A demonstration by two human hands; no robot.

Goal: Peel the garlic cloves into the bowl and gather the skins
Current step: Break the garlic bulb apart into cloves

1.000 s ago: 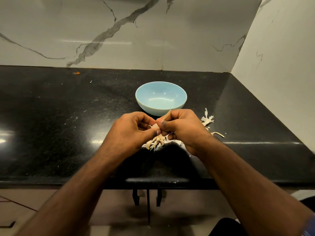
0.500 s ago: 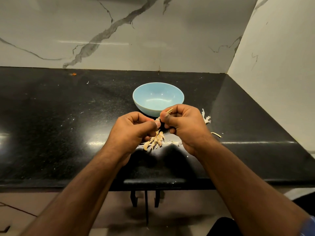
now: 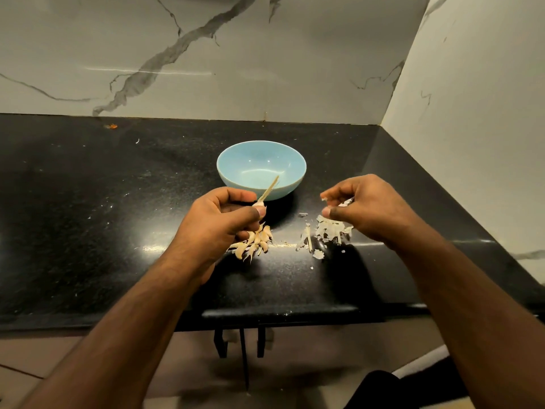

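Garlic clove point(image 3: 259, 203) with a long dry stalk, pinched in the left hand point(image 3: 216, 219) just in front of the blue bowl point(image 3: 261, 168).
Head view: no writing is legible. Unpeeled cloves point(image 3: 255, 242) lie heaped on the black counter point(image 3: 88, 216) beneath the left hand. The right hand point(image 3: 364, 208), half a second ago touching the left, is now well apart, its curled fingertips pinching skin flakes above the pale skins point(image 3: 327, 233).

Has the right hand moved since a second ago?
Yes. The right hand has pulled away rightward from the left hand, now right of the blue bowl, above the skins.
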